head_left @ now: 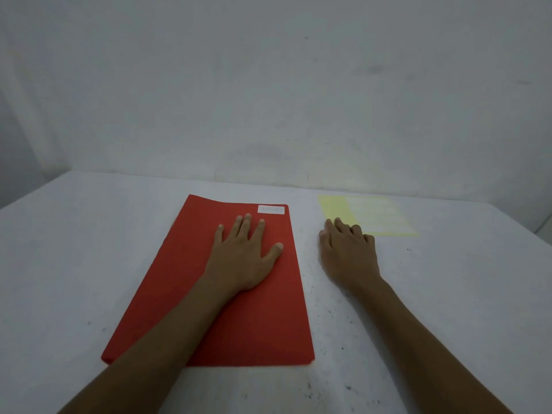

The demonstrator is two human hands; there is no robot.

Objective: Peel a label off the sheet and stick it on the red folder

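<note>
The red folder (167,294) lies flat on the white table, its long side running away from me. A small white label (271,209) is stuck in its far right corner. My left hand (245,255) rests palm down on the folder's upper half, fingers spread, just below the label. To the right lies the pale yellow label sheet (379,215), with white labels on its right part. My right hand (346,252) lies palm down on the table, its fingertips touching the sheet's near left corner. It holds nothing.
The white table (74,249) meets a plain grey-white wall at the back. Its right edge shows at the far right, beyond the sheet. Small dark specks dot the surface near me.
</note>
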